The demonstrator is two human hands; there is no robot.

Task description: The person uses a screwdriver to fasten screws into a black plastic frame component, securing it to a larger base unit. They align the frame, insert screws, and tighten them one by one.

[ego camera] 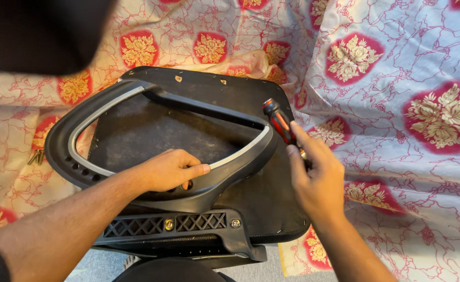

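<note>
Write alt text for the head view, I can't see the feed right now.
A person's left hand presses on a black loop-shaped armrest lying on the underside of an upturned black chair seat, while the right hand holds a red-and-black screwdriver. The seat rests on a floral red-and-white cloth; a few loose screws lie at left.

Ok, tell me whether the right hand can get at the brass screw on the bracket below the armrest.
Probably yes. The right hand holds a red-and-black screwdriver just above the seat base, and the brass screw sits uncovered on the black bracket. The left hand rests higher, on the armrest loop, leaving the way free.
</note>
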